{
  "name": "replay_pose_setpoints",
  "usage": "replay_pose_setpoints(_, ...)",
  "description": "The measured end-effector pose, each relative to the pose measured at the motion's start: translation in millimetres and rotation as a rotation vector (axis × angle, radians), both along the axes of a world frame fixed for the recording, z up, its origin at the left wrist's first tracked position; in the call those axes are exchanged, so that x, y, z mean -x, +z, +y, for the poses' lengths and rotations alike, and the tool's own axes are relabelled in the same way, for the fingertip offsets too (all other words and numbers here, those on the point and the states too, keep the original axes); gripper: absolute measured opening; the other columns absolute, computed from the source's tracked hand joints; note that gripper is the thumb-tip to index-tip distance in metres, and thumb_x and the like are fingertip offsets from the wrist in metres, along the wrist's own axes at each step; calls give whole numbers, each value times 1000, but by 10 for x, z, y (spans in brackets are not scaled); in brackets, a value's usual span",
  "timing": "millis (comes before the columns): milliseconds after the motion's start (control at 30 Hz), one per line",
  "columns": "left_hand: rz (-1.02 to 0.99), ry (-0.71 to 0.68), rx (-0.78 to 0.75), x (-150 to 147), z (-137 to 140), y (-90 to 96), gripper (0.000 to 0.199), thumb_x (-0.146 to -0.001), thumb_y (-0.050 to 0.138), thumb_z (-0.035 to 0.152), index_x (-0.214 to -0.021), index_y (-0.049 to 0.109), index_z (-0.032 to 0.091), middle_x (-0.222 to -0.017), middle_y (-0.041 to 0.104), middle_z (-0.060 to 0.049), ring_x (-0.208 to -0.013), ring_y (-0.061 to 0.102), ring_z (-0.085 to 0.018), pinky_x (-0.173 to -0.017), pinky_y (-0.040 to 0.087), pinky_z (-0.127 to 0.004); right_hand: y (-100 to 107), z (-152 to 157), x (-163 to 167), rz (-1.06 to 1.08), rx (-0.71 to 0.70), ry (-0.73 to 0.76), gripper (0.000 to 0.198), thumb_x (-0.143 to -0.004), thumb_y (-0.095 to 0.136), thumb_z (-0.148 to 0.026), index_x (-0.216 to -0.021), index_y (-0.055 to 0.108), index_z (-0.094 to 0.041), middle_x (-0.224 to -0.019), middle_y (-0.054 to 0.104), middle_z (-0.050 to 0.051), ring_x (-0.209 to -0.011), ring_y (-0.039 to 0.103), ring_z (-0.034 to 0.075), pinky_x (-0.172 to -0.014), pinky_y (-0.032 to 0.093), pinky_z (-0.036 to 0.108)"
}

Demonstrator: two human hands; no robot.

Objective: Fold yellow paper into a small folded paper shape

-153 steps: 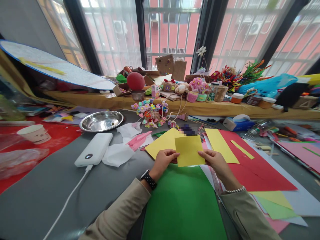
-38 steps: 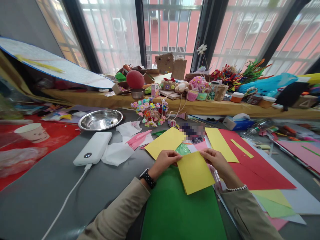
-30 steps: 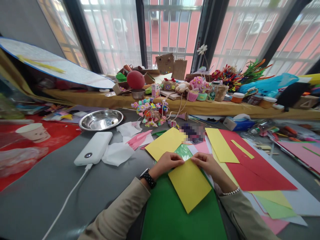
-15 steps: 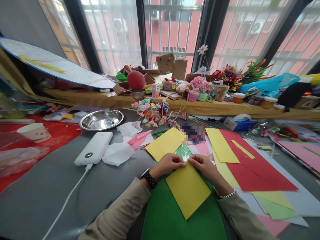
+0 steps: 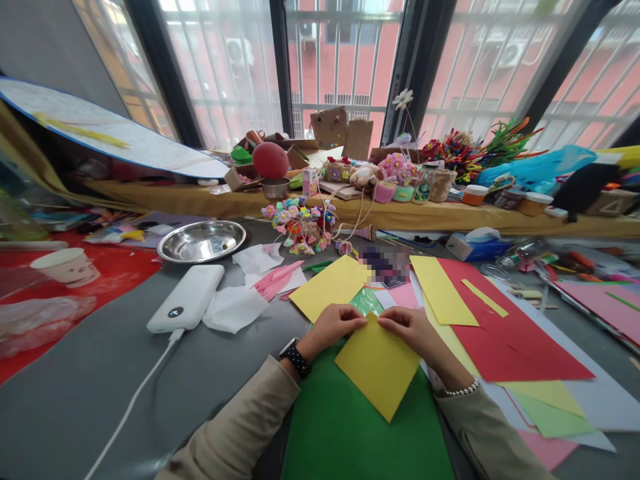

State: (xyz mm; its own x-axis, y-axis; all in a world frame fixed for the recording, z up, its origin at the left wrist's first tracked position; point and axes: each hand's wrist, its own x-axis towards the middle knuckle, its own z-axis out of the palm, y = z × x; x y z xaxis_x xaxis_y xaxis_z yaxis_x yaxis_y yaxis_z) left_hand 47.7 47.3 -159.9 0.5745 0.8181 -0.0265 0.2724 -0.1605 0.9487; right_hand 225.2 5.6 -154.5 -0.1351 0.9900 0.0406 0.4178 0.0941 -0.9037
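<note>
Compared with the frame from about five seconds ago, the yellow square (image 5: 379, 370) has turned from edge-on to corner-on and sunk nearer the person, and the left hand (image 5: 334, 325) and right hand (image 5: 413, 332) have drawn together from its opposite sides to its far corner.

The gray table (image 5: 100, 380) spreads across the near part of the scene. On it, a green sheet (image 5: 367, 440) lies at the near middle, beneath the hands and the square. To the right is a red sheet (image 5: 515, 343), with a narrow yellow piece (image 5: 443, 290) along its left side and a thin yellow strip (image 5: 485, 298) on it. Another yellow sheet (image 5: 325, 287) lies just beyond the left hand.

The yellow square is over the green sheet, one corner pointing toward the person. Each hand pinches it narrowly between thumb and fingers, the fingertips close together by the far corner.

The work looks early: the paper has straight edges and a neat outline, but I can make out no crease across its face. Any shaping appears to remain. Whether it is doubled, I cannot tell.
</note>
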Motion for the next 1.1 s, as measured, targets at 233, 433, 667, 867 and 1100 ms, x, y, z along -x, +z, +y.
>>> replay_pose_setpoints(233, -72, -5, 60, -7, 24, -51, 27, -64, 57, 38, -66, 57, 11, -54, 48, 3, -49, 41, -7, -46, 31, -17, -77, 26, -62, -32, -15, -9, 20, -68, 53, -36, -64, 58, -17, -62, 59, 1, -59, 52, 15, -50, 36, 23)
replay_pose_setpoints(433, -57, -18, 52, -8, 24, -78, 28, -64, 57, 38, -69, 58, 11, -60, 53, 0, -54, 45, -9, -48, 33, -18, -105, 21, -29, -85, -58, 21, 18, -68, 53, -34, -62, 59, -18, -60, 59, 1, -57, 52, 15, -49, 35, 23)
replay_pose_setpoints(667, -38, -16, -46, -9, 16, -82, 24, -65, 56, 36, -64, 59, 12, -59, 55, 0, -55, 45, -10, -50, 32, -18, -144, 27, 48, -118, -46, 46, 14, -67, 54, -30, -61, 58, -18, -58, 59, 0, -56, 51, 14, -49, 35, 22)
replay_pose_setpoints(867, -49, 58, -62, -13, 19, -65, 24, -65, 55, 35, -63, 58, 12, -59, 53, 0, -55, 45, -10, -50, 32, -19, -99, 30, -20, -140, -59, 15, 16, -69, 53, -33, -63, 56, -18, -60, 57, 0, -57, 50, 14, -50, 34, 23)
replay_pose_setpoints(1100, -22, -11, -52, -12, 15, -72, 25, -66, 54, 36, -68, 58, 11, -58, 52, 1, -55, 43, -10, -49, 31, -18, -90, 6, 21, -224, -112, -37, 18, -69, 52, -32, -58, 52, -18, -56, 55, -1, -53, 48, 14, -48, 32, 23)
